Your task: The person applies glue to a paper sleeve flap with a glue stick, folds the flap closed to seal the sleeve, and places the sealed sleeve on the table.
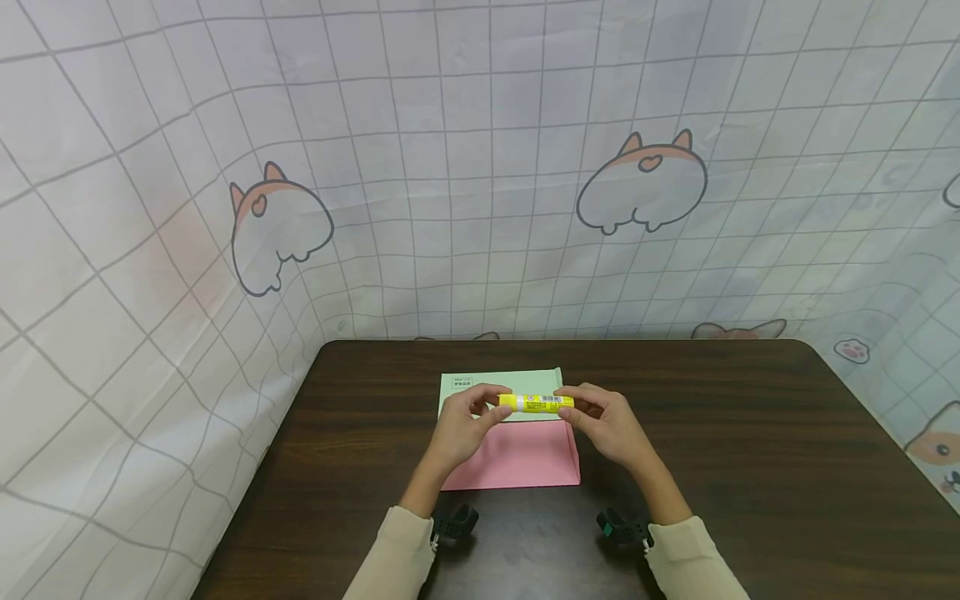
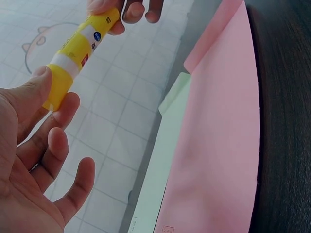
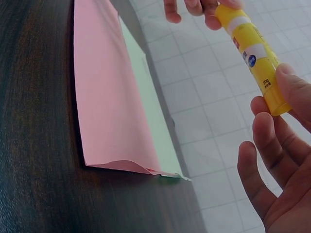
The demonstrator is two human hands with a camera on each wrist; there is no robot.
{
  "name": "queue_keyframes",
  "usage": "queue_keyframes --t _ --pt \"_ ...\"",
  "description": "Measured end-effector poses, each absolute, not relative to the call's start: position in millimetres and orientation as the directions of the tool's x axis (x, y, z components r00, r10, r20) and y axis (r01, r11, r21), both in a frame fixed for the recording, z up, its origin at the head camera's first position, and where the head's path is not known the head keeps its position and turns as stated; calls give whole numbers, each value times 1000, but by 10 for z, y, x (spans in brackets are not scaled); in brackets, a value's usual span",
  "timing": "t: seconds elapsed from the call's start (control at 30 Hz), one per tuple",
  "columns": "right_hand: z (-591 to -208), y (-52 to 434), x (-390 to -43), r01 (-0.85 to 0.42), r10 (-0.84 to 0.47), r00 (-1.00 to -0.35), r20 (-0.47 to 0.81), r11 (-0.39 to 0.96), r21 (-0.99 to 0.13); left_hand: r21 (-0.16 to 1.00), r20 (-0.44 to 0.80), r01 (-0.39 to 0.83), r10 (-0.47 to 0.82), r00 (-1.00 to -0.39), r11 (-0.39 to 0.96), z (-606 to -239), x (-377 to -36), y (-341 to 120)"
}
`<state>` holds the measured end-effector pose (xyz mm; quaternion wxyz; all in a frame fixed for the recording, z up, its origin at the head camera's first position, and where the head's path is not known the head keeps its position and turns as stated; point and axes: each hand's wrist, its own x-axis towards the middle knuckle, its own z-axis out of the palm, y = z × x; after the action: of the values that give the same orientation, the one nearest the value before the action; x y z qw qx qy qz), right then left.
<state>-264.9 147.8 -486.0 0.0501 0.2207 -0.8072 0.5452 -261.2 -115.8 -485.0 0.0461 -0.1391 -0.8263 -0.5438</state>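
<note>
A yellow glue stick (image 1: 536,402) with a white label is held level above the table, one end in each hand. My left hand (image 1: 467,421) pinches its left end, seen up close as the glue stick (image 2: 80,51) between thumb and forefinger. My right hand (image 1: 603,421) pinches the other end of the glue stick (image 3: 252,53). Below the hands lies a pink sheet (image 1: 517,458) that partly covers a pale green envelope (image 1: 480,383). In the wrist views the pink sheet (image 2: 218,145) (image 3: 109,107) lies flat over the green envelope (image 2: 160,160) (image 3: 155,116).
The dark wooden table (image 1: 750,450) is bare around the papers. A white curtain with a grid and cartoon animals (image 1: 480,167) hangs behind and at both sides. Black wrist camera mounts (image 1: 457,523) sit on the cuffs.
</note>
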Motion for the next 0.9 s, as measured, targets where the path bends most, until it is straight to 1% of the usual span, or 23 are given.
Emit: queue_keyframes --t 0.37,0.73,0.9 --pt "-4872 1486 -2661 -409 -299 -898 322 302 -861 890 238 291 186 -953 350 -4849 -2624 -1167" --pt "-4886 1465 -2666 -400 -274 -908 316 348 -848 892 240 290 183 -954 346 -4840 -2617 -1174" --pt "-4877 1477 -2665 -404 -286 -903 320 316 -858 896 235 286 183 -954 339 -4839 -2618 -1177"
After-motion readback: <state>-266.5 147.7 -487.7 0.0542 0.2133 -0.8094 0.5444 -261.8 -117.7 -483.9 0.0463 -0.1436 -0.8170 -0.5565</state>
